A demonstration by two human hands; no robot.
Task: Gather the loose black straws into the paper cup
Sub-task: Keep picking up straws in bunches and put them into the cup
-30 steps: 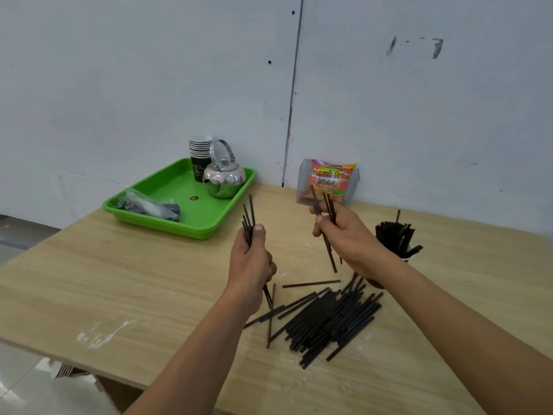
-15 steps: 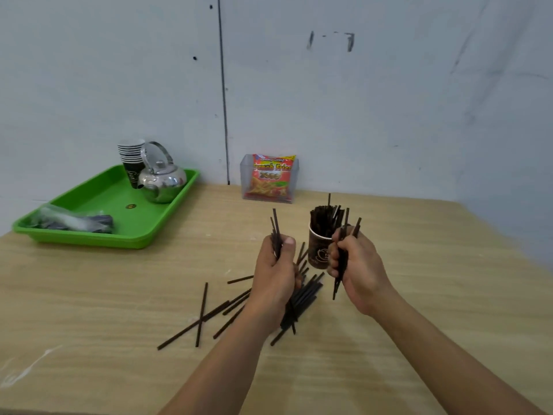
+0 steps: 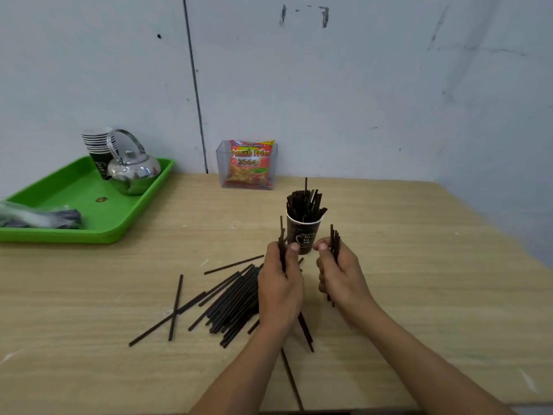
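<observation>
A dark paper cup [image 3: 302, 235] stands mid-table, stuffed with upright black straws [image 3: 305, 203]. My left hand [image 3: 279, 284] grips a small bundle of black straws [image 3: 282, 235] held upright, just left of the cup. To the cup's right, my right hand [image 3: 341, 272] grips another upright bundle of straws [image 3: 334, 239]. A pile of loose black straws [image 3: 230, 301] lies on the table left of my left hand, partly hidden by it. A few single straws [image 3: 176, 307] lie scattered further left, and one straw [image 3: 291, 381] runs under my left forearm.
A green tray [image 3: 89, 232] at the back left holds a steel kettle [image 3: 133, 172], a stack of paper cups [image 3: 97, 145] and a plastic bag [image 3: 36, 218]. A clear box with a snack packet [image 3: 250, 164] stands against the wall. The wooden table's [image 3: 419, 265] right edge runs diagonally.
The view has shifted right and nearer the cup. Both hands, each still holding its bundle upright, have come closer to the cup, one on each side of it.
</observation>
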